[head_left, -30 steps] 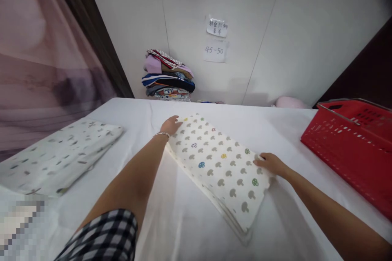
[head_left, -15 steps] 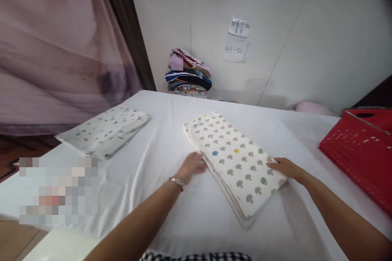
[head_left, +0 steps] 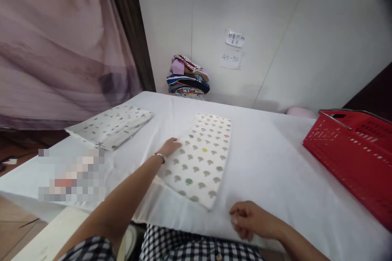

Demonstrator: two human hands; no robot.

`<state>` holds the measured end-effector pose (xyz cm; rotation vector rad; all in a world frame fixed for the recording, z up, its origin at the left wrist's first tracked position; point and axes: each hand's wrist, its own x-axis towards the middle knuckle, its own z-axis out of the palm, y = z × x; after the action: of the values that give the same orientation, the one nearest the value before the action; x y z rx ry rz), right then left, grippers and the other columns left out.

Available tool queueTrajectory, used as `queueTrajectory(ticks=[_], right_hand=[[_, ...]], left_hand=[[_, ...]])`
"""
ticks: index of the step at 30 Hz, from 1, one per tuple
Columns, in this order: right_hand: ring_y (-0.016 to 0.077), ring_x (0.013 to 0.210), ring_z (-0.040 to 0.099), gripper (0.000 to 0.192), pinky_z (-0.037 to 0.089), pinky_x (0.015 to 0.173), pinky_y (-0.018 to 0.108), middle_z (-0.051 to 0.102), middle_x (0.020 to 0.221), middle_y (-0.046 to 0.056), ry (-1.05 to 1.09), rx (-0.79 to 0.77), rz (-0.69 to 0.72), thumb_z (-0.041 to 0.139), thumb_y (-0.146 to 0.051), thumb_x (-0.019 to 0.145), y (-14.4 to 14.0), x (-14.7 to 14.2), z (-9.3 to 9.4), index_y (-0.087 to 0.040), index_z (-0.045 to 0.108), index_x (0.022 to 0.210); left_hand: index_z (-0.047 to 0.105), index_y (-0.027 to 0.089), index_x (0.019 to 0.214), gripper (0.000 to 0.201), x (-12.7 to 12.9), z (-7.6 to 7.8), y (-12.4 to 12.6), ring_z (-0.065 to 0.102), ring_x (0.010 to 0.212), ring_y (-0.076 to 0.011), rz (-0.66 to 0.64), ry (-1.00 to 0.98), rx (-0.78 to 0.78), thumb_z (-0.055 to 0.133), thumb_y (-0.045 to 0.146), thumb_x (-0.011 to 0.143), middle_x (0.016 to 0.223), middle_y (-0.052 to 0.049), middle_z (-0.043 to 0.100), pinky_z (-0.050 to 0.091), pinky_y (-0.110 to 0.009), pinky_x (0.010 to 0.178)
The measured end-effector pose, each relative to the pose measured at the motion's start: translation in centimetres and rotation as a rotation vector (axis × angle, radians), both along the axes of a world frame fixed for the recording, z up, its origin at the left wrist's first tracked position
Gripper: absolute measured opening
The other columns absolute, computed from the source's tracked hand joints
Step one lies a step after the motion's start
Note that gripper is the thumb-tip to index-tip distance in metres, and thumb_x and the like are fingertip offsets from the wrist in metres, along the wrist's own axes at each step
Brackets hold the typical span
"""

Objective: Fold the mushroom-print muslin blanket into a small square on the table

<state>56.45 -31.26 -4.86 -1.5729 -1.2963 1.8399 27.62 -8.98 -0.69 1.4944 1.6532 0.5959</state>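
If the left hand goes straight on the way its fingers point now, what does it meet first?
The left hand already touches the folded mushroom-print cloth at its left edge, so it would likely slide onto that cloth first.

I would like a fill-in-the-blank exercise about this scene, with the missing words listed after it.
1. The left hand touches the folded cloth printed with small ____.
2. The basket at the right side of the table is ____ in colour.
3. The right hand rests on the table near its front edge, ____ the printed cloth.
4. The lower paper note on the wall reads ____.

Missing words: mushrooms; red; apart from; 45-50
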Motion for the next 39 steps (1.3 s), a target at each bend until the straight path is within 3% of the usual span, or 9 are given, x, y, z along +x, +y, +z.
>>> queueTrajectory(ticks=[3,10,16,20,26,30,34,37,39], right_hand=[[0.0134,0.055,0.061,0.02,0.048,0.051,0.025,0.063,0.063,0.002,-0.087,0.13,-0.151,0.061,-0.042,0.075,2.8,0.3,-0.2,-0.024,0.063,0.082],[0.017,0.071,0.066,0.023,0.056,0.066,0.032,0.067,0.081,0.009,0.156,0.081,-0.681,0.069,-0.025,0.073,17.4,4.2,0.8,-0.013,0.059,0.089],[0.0184,0.074,0.066,0.024,0.056,0.065,0.028,0.069,0.08,0.008,0.195,0.124,-0.838,0.067,-0.022,0.076,28.7,3.0,0.1,-0.011,0.059,0.096],[0.018,0.069,0.066,0.028,0.057,0.062,0.028,0.067,0.074,0.004,0.187,0.128,-0.941,0.067,-0.019,0.074,32.3,3.2,-0.9,-0.013,0.059,0.1],[0.0163,0.069,0.066,0.019,0.057,0.059,0.023,0.067,0.071,0.0,0.157,0.2,-1.062,0.066,-0.016,0.069,28.3,8.2,-1.5,-0.017,0.058,0.086],[0.0144,0.067,0.065,0.023,0.056,0.057,0.021,0.068,0.075,0.001,0.157,0.33,-1.159,0.068,-0.013,0.063,19.5,13.8,-1.9,-0.017,0.059,0.084],[0.0176,0.069,0.066,0.04,0.058,0.057,0.027,0.069,0.085,0.004,0.08,0.294,-1.204,0.073,-0.017,0.058,9.3,17.1,-2.9,-0.02,0.058,0.096],[0.0232,0.077,0.065,0.05,0.059,0.066,0.037,0.067,0.089,0.006,-0.281,0.348,-1.179,0.074,-0.025,0.056,5.1,18.0,-3.0,-0.021,0.057,0.103],[0.0279,0.096,0.061,0.045,0.054,0.083,0.045,0.064,0.103,0.009,-0.691,0.554,-1.044,0.069,-0.029,0.061,5.0,18.2,-2.5,-0.02,0.059,0.104]], left_hand=[[0.058,0.018,0.112,0.058,-3.8,0.2,1.0,0.066,0.083,-0.0316,0.058,0.149,-0.049,0.062,0.054,0.066,0.109,-0.016,0.065,0.053,-0.04,0.064],[0.059,0.015,0.11,0.053,-6.7,-1.9,-0.1,0.063,0.098,-0.0293,-0.038,0.399,0.017,0.055,0.054,0.074,0.105,-0.013,0.067,0.049,-0.04,0.084],[0.06,0.019,0.11,0.05,-7.0,-2.5,-2.0,0.063,0.097,-0.0271,-0.006,0.444,0.032,0.041,0.056,0.082,0.104,-0.01,0.068,0.047,-0.038,0.083],[0.06,0.022,0.11,0.047,-7.0,-2.9,-2.4,0.062,0.098,-0.0257,0.005,0.475,0.065,0.04,0.055,0.083,0.108,-0.007,0.067,0.046,-0.035,0.08],[0.06,0.023,0.109,0.042,-6.2,-2.9,0.7,0.063,0.091,-0.0205,-0.081,0.417,0.154,0.043,0.052,0.083,0.103,-0.004,0.068,0.046,-0.029,0.077],[0.062,0.023,0.105,0.039,-3.1,-2.8,4.6,0.062,0.093,-0.0204,-0.233,0.438,0.176,0.046,0.051,0.082,0.102,-0.003,0.068,0.045,-0.028,0.076],[0.062,0.022,0.105,0.036,0.8,-3.2,6.4,0.059,0.099,-0.0202,-0.411,0.487,0.298,0.045,0.046,0.085,0.11,-0.004,0.065,0.043,-0.03,0.083],[0.063,0.02,0.104,0.032,2.5,-3.4,6.2,0.055,0.102,-0.0224,-0.481,0.567,0.46,0.046,0.041,0.086,0.109,-0.007,0.063,0.041,-0.034,0.087],[0.063,0.019,0.103,0.03,3.0,-3.3,5.7,0.053,0.104,-0.0243,-0.476,0.617,0.55,0.046,0.036,0.086,0.11,-0.008,0.062,0.039,-0.038,0.09]])
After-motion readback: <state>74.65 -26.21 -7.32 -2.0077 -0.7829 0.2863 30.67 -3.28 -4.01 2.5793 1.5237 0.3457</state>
